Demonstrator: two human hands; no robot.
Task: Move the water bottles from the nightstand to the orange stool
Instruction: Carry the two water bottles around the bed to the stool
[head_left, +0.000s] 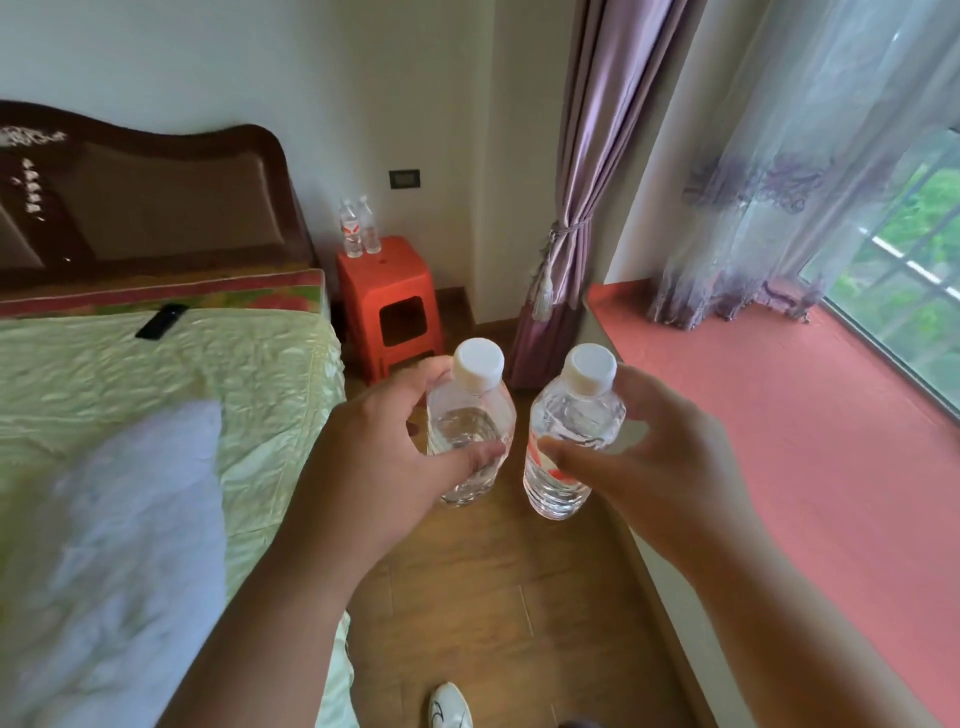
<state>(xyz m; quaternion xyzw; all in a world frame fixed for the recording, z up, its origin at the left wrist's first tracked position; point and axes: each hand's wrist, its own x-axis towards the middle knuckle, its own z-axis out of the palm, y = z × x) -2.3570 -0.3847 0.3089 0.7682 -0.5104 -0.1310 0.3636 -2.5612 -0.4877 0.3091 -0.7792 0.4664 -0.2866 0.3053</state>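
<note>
1. The left hand (374, 467) holds a clear bottle (470, 426) with a white cap; the thumb and fingers curl around its body, so the grip is closed on it.
2. The right hand (649, 457) holds a second bottle (569, 441) in the same way. This one has a red label low on its side.
3. Both held bottles are upright in the air above the wooden floor (493, 597), close to each other but apart.
4. The orange stool (387, 306) stands further ahead, in the corner beside the bed (156, 364).
5. Two more bottles (359, 228) already stand upright on the stool top, touching or almost touching.
6. A dark flat object (161, 321) lies on the bed cover.
7. At the right there is a red window ledge (779, 415) and a purple curtain (582, 182).
8. A white shoe (449, 706) shows at the bottom.
</note>
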